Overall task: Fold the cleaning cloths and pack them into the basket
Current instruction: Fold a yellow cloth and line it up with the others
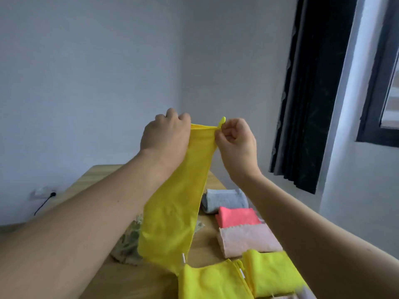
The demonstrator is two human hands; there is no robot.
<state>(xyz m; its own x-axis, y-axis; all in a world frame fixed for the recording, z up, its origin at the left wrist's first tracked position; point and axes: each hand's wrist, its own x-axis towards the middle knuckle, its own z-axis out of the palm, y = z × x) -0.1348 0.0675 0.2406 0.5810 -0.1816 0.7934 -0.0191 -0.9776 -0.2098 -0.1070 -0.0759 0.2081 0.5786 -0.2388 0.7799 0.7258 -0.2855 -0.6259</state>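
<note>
- Soft, dim daylight from window [388,87] at right
- Walls cool grey-blue, shadows faint
- Wide-angle bend at edges
- Slight overall softness, no glare

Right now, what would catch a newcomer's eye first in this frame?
A bright yellow cloth hangs mid-frame, held up by its top edge between the left hand and right hand. Below right, folded cloths lie on the wooden table: grey, coral pink, pale pink, two yellow at the bottom edge.

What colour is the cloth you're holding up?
Bright yellow cloth, pinched at its top edge by both hands, seen in the head view.
</note>
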